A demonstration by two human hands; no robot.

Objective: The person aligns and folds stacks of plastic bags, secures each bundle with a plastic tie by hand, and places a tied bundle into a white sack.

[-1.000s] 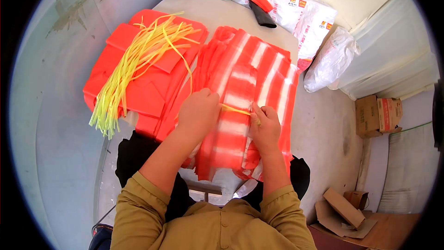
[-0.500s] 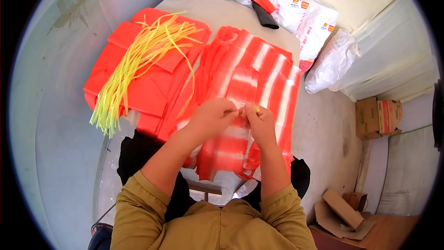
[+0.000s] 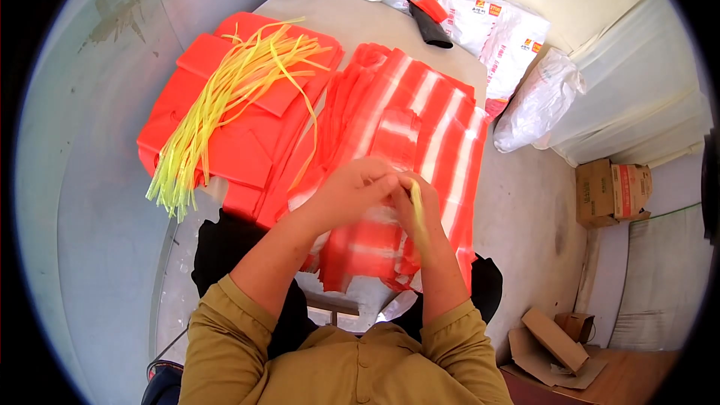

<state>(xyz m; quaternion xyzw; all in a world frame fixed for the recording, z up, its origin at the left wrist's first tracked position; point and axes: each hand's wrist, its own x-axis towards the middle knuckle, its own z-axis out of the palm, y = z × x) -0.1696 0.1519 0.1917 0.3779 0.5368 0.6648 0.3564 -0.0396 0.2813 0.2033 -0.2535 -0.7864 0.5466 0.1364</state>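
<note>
Over a pile of red and white striped plastic bags (image 3: 442, 142), my two hands meet at the fingertips. My right hand (image 3: 421, 217) is closed on a yellow strip (image 3: 417, 210), which runs back over the hand towards the wrist. My left hand (image 3: 358, 189) has its fingers pinched together against the right one; whatever lies between them is hidden, and motion smears the fingertips. Just beyond the hands lies a narrow folded red and white piece (image 3: 395, 139). To the left, a bundle of loose yellow strips (image 3: 225, 97) rests on a stack of folded red plastic (image 3: 199, 67).
A dark tube-like object (image 3: 431, 26) with a red piece on it lies at the table's (image 3: 307, 4) far side. White printed sacks (image 3: 480, 11) line the back. Cardboard boxes (image 3: 596, 199) stand at the right, with opened cardboard (image 3: 540, 352) lower down.
The yellow strip, earlier only a small bit at my right fingertips, now trails over my right hand to the wrist. My hands have drawn closer together and shifted slightly.
</note>
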